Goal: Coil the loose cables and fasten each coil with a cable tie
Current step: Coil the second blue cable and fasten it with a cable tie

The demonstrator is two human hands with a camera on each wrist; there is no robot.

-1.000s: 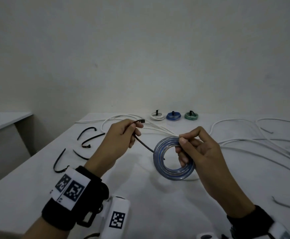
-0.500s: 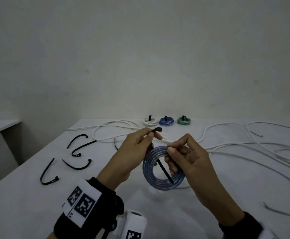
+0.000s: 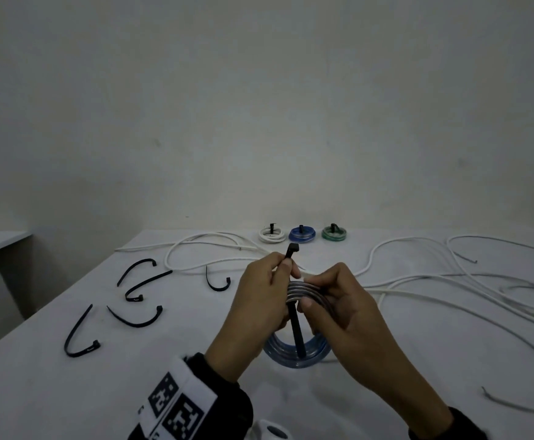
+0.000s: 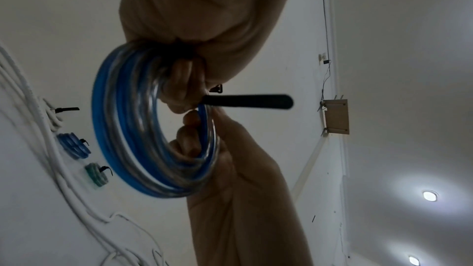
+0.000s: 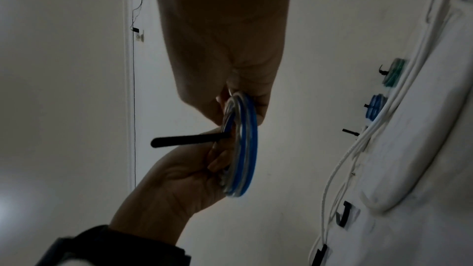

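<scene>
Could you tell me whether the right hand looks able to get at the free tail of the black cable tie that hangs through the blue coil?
Probably yes: the tail hangs bare inside the blue coil, just beside the right hand, though that hand grips the coil.

Both hands, the left hand [image 3: 261, 308] and the right hand [image 3: 343, 312], meet over the middle of the surface [image 3: 53, 392], with bare room on its near left. Loose black cable ties [image 3: 135, 315] lie scattered further left. White cables [image 3: 449, 300] sprawl across the right side and behind the hands. Three tied coils [image 3: 302, 234] sit in a row at the back, near the wall [image 3: 259, 106].
</scene>
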